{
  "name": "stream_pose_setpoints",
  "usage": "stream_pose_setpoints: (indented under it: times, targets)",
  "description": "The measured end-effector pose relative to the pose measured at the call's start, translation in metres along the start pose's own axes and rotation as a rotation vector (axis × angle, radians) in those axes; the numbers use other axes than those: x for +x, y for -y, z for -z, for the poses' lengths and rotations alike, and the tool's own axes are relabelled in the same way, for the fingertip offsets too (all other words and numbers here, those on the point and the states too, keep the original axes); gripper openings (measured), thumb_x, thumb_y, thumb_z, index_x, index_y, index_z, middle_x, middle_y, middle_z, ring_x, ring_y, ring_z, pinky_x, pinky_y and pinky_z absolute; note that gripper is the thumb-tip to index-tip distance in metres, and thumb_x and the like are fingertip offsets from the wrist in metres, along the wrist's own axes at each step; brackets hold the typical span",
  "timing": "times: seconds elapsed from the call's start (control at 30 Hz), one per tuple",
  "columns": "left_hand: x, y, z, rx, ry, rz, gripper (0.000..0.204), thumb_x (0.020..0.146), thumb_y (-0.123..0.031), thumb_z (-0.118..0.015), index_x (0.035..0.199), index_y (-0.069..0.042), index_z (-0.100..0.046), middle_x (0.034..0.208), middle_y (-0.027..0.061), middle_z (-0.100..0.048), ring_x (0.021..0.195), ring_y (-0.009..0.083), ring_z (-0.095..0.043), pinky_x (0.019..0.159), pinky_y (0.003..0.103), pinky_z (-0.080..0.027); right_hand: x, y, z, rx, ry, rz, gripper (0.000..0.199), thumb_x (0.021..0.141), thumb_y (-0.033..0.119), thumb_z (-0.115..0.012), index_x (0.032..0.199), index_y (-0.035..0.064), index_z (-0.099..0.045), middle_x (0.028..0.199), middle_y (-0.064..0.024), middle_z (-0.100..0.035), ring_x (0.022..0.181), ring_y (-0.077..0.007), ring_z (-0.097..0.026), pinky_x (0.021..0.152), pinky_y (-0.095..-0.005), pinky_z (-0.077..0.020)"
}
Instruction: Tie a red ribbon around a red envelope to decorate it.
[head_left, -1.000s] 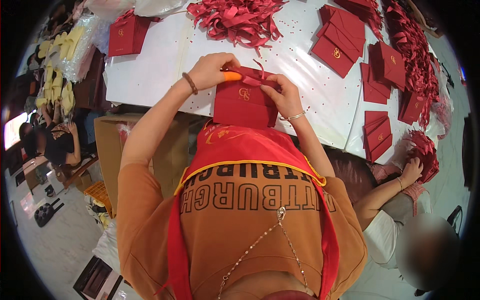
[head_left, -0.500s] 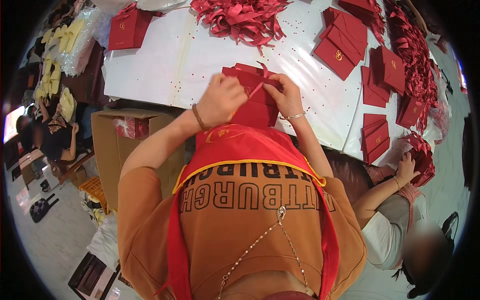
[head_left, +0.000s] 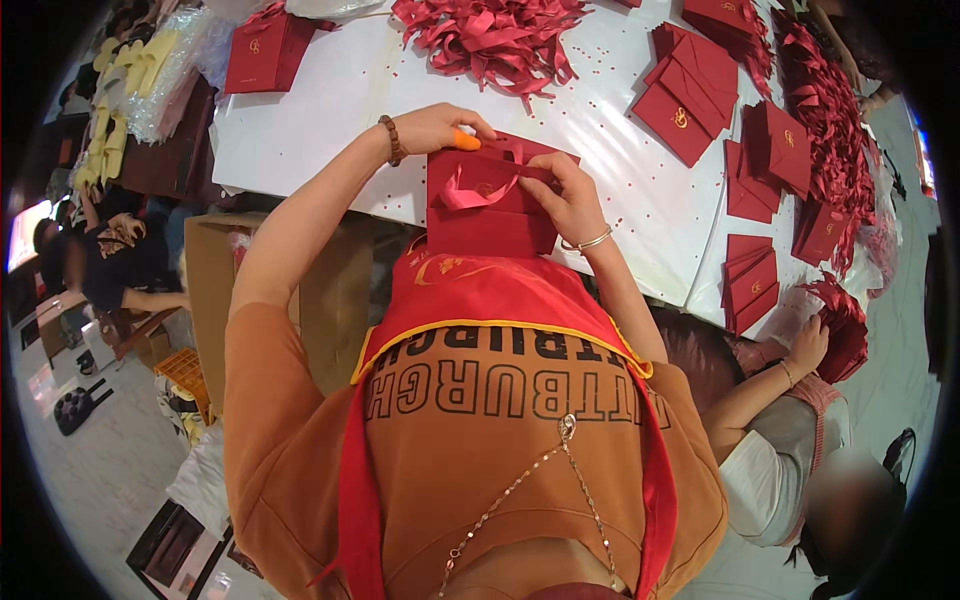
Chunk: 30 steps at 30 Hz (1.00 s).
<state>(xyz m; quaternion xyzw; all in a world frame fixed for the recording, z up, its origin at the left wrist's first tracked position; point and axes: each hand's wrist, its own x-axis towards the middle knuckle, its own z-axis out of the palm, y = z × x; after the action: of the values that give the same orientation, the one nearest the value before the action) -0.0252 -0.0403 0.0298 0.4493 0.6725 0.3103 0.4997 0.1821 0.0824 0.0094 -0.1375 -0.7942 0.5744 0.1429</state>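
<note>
A dark red paper gift bag (head_left: 480,228) lies at the near table edge, against my apron, with its mouth turned away from me. A pink-red ribbon handle (head_left: 470,194) loops out of its upper panel. My left hand (head_left: 445,130), an orange cover on one digit, pinches the bag's far edge; its fingertips are partly hidden. At the bag's right side my right hand (head_left: 568,198) is closed, thumb and fingers gripping the front panel's rim near the ribbon's end.
A heap of red ribbons (head_left: 490,40) lies beyond the bag. Stacked red bags (head_left: 690,95) fill the table's right side; another bag (head_left: 265,55) stands far left. An open cardboard box (head_left: 215,300) is below the table edge. A co-worker's hand (head_left: 808,345) works at right.
My left hand has moved away from the ribbon to the bag's far edge, its fist loosened. The ribbon now hangs in a loop. My right hand keeps its grip.
</note>
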Motion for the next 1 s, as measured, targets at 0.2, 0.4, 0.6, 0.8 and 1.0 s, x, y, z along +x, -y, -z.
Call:
stream_pose_setpoints:
  times: [0.2,0.4,0.6,0.8,1.0]
  targets:
    - [0.023,-0.029,-0.002,0.011,0.041,0.229,0.029,0.082,-0.03,-0.051,0.079,-0.006,-0.066,0.063,0.0021,-0.057,0.054,0.0081,-0.047,0.049,0.023,-0.034,0.0,0.001,0.0,-0.014,0.028,-0.009,0.019,0.077,0.011,-0.061,0.093,0.0019,-0.057,0.085,-0.0104,-0.059,0.073,-0.021,-0.058,0.065,-0.0276,-0.0455]
    - [0.04,-0.014,-0.021,0.154,-0.003,-0.055,0.03,0.08,-0.028,-0.056,0.069,-0.001,-0.061,0.056,0.0041,-0.052,0.051,0.0094,-0.043,0.049,0.026,-0.036,0.0,-0.001,0.0,-0.059,-0.02,0.032,0.02,0.077,0.011,-0.061,0.094,0.0024,-0.056,0.083,-0.0111,-0.059,0.068,-0.0227,-0.057,0.061,-0.0292,-0.0449]
    - [0.049,-0.032,0.002,-0.279,-0.389,0.077,0.02,0.082,-0.022,-0.056,0.068,-0.009,-0.058,0.06,-0.003,-0.05,0.052,0.0043,-0.041,0.049,0.018,-0.031,-0.001,0.008,0.007,-0.095,0.039,0.012,0.019,0.076,0.011,-0.063,0.091,0.0028,-0.055,0.073,-0.0085,-0.057,0.06,-0.0173,-0.053,0.056,-0.026,-0.042]
    - [0.016,-0.03,0.028,-0.907,-0.008,-0.189,0.04,0.092,-0.035,-0.038,0.123,-0.01,-0.04,0.092,0.0076,-0.062,0.085,0.0146,-0.059,0.07,0.026,-0.047,-0.003,-0.005,0.018,0.446,0.05,-0.112,0.016,0.078,0.01,-0.063,0.09,0.0039,-0.054,0.08,-0.0002,-0.055,0.07,-0.0062,-0.05,0.062,-0.0225,-0.0412]
    - [0.0,-0.011,-0.057,-1.098,0.35,-0.086,0.044,0.091,-0.029,-0.042,0.127,-0.005,-0.033,0.101,0.0113,-0.058,0.085,0.0177,-0.061,0.074,0.031,-0.051,0.012,0.008,0.02,1.049,0.155,-0.054,0.017,0.078,0.007,-0.062,0.089,0.0062,-0.05,0.086,-0.0032,-0.054,0.079,-0.0081,-0.051,0.069,-0.024,-0.0429]
